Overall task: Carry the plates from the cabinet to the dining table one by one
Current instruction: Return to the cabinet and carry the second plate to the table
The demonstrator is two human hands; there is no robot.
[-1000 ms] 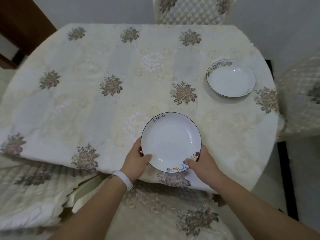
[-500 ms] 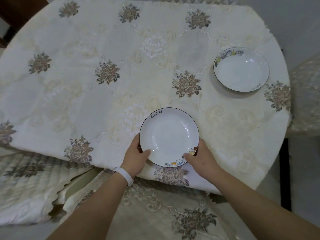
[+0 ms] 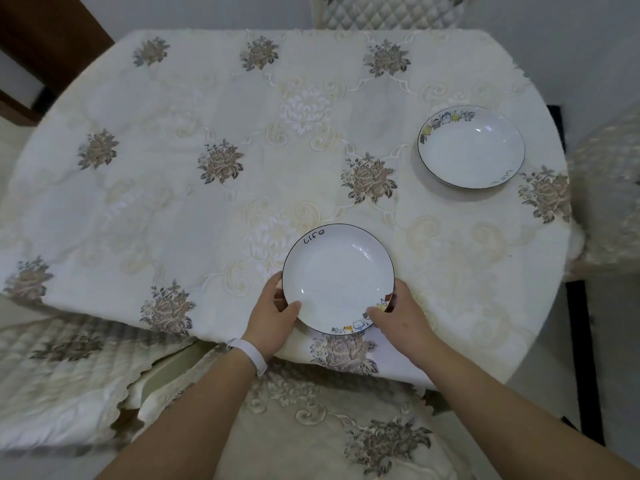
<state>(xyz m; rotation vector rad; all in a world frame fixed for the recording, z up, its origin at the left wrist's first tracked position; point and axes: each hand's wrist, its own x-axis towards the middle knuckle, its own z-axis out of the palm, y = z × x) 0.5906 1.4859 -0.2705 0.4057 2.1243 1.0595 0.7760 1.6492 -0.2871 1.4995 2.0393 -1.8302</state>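
Note:
A white plate with a dark rim, the word "Life" and small cartoon cats sits at the near edge of the dining table. My left hand grips its left rim, thumb on top. On the plate's lower right rim rests my right hand, fingers curled under the edge. A second matching plate lies flat at the table's far right, untouched.
A cream floral tablecloth covers the table. Quilted chair covers stand at the near left, under my arms, at the far side and at the right. Dark wooden furniture is at the top left.
The plate in my hands has moved slightly forward onto the table's near edge; my view has shifted over the table. Both hands keep their grip.

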